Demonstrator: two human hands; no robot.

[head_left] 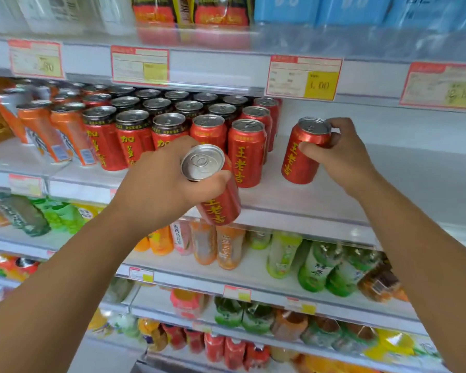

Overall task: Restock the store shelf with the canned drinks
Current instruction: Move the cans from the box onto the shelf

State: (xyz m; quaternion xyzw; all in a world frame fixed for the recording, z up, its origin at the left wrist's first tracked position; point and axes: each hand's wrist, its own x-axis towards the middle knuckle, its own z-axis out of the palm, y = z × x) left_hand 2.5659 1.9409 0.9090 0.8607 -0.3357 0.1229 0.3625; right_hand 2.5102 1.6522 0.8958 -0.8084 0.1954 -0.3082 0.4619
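Note:
My left hand (162,181) grips a red can with yellow lettering (221,208), tilted, in front of the shelf edge. My right hand (339,152) holds a second red can (300,160) near its top, slightly tilted, its base on or just above the white shelf (320,195), apart from the others. Rows of red cans (246,154) stand on the shelf's left half, several deep.
Orange and white cans (38,127) stand left of the red ones. The shelf's right part (414,173) is bare white. Price tags (303,76) line the shelf edge above. Bottled drinks (283,254) fill the lower shelves.

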